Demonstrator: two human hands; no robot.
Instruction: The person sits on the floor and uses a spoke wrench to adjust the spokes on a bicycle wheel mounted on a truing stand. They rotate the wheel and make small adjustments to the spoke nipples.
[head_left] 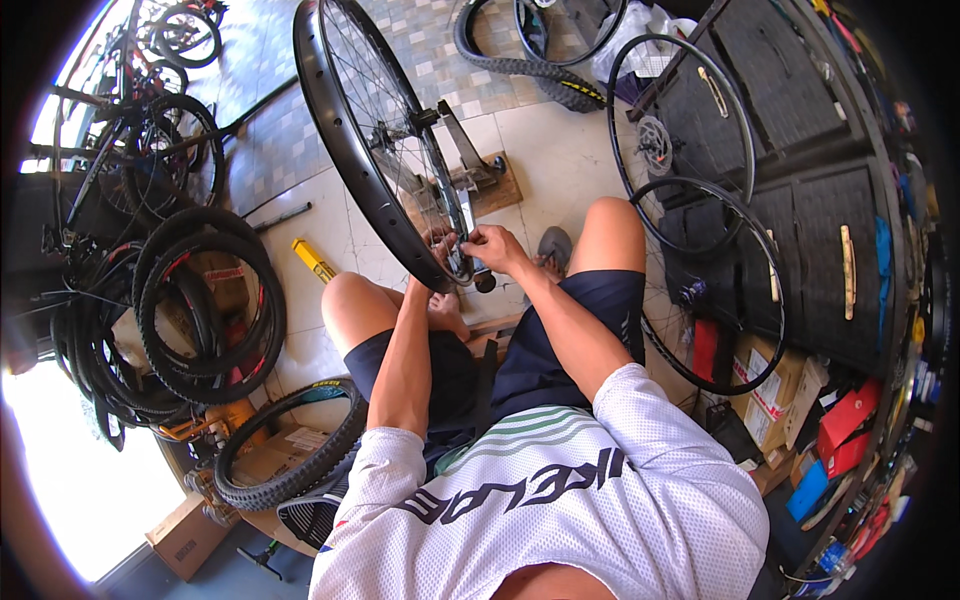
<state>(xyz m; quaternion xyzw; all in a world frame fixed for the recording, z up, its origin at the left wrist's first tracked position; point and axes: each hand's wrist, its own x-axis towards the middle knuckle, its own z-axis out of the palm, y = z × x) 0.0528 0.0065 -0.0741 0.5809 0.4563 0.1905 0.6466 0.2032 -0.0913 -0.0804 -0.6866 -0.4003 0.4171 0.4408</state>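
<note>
A black wide-rimmed bicycle wheel (352,150) without a tyre stands upright in front of me, its hub held in a metal truing stand (462,140) on a wooden base (500,190). At the near part of the wheel, my left hand (440,240) reaches in among the spokes, partly hidden by the rim, with its visible fingers curled. My right hand (492,247) is closed in a pinch at the rim's right edge, close to the left fingertips. Whatever small thing the fingers hold is too small to make out.
Several loose tyres (215,300) hang at the left, near parked bicycles (140,150). One tyre (290,440) lies by my left thigh. Two thin rims (752,120) lean on dark drawers (830,250) at the right. A yellow box (313,260) lies beside my left knee.
</note>
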